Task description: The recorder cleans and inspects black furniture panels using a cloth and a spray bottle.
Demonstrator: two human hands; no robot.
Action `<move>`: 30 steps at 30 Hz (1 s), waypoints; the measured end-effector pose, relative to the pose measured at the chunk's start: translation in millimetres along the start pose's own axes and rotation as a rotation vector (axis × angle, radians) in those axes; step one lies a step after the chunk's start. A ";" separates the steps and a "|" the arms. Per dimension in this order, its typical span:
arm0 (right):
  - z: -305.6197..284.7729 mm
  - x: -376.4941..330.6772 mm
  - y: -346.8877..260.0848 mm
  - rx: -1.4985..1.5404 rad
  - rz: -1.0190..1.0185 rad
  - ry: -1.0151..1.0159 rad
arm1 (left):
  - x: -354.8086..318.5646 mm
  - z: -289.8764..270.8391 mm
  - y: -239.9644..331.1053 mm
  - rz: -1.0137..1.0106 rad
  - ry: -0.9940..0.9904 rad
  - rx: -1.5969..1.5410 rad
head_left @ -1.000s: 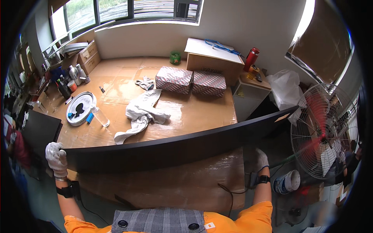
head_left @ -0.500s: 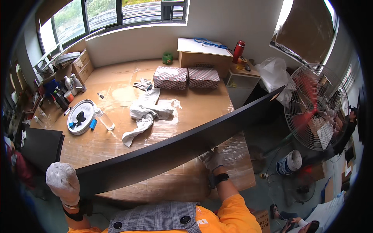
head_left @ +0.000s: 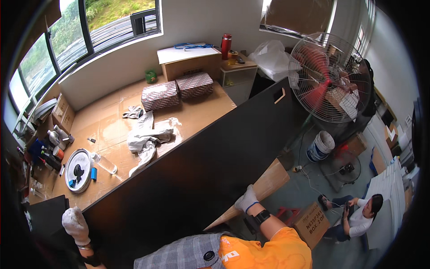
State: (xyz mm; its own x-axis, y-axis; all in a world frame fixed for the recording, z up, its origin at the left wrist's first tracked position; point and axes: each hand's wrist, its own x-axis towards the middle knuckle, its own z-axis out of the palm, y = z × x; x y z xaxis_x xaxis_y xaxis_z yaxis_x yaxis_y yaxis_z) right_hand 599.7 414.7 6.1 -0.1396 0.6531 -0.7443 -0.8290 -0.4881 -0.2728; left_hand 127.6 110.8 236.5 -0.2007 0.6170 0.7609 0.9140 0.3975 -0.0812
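Note:
A long black panel (head_left: 192, 154) slants across the view, its broad flat face turned up toward me and a small slot near its far right end. My left hand (head_left: 75, 224), in a whitish work glove, is closed around the panel's left end. My right hand (head_left: 247, 198), also gloved, grips the panel's near long edge, with some fingers hidden. Under and behind the panel is the cardboard-covered table (head_left: 107, 121). On it lie a crumpled light cloth (head_left: 145, 136), a clear bottle (head_left: 104, 163) and a round white lid with black smears (head_left: 85, 157).
Two patterned boxes (head_left: 160, 95) and a larger carton (head_left: 190, 68) stand at the table's back. A big caged fan (head_left: 329, 80) is close to the panel's far right end. To the right are a white bucket (head_left: 320, 145), a carton (head_left: 312, 224) and a seated person (head_left: 363, 215).
The panel has tilted from nearly on edge to showing its broad face. My view has swung right. Both hands keep their hold.

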 end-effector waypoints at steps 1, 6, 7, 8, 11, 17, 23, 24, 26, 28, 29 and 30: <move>-16.3 -5.5 0.0 -0.004 0.050 0.037 | -3.2 22.1 -11.2 0.015 -0.032 -0.015; -110.7 -6.3 -2.2 -0.225 0.001 0.242 | -1.9 118.6 -18.6 0.038 -0.191 -0.050; -78.2 -40.5 3.4 -0.081 0.068 0.400 | -9.5 129.9 -19.7 0.019 -0.254 -0.035; -91.1 -48.0 3.7 -0.067 0.055 0.425 | -12.0 147.1 -18.4 0.006 -0.347 -0.007; -140.3 -34.8 0.1 -0.116 0.004 0.341 | -26.0 189.4 -11.6 0.029 -0.446 -0.059; -149.5 -51.0 2.8 -0.020 -0.035 0.334 | -39.8 225.0 13.5 -0.023 -0.676 -0.116; -169.0 -33.5 -17.0 -0.113 -0.036 0.352 | -54.5 254.6 16.2 -0.031 -0.714 -0.185; -162.7 -26.6 -18.0 -0.147 -0.036 0.349 | -57.3 258.0 15.8 -0.049 -0.713 -0.211; -156.2 -24.3 -19.1 -0.135 -0.030 0.372 | -63.6 264.7 15.3 -0.075 -0.797 -0.167; -108.9 -46.7 -13.2 -0.143 -0.005 0.386 | -78.1 271.4 7.1 -0.085 -0.840 -0.135; -87.4 -58.1 -9.2 -0.194 -0.012 0.397 | -79.0 269.9 7.0 -0.107 -0.876 -0.115; -73.7 -61.1 -5.2 -0.248 -0.017 0.397 | -81.1 272.7 1.7 -0.109 -0.886 -0.114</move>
State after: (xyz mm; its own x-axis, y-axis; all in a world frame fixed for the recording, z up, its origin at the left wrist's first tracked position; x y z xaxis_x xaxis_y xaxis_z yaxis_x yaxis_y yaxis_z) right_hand 652.5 334.7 8.0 0.1307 0.4139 -0.9009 -0.6684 -0.6344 -0.3884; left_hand 49.3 246.7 -1.0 -0.4434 0.8961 -0.0189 0.8940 0.4436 0.0626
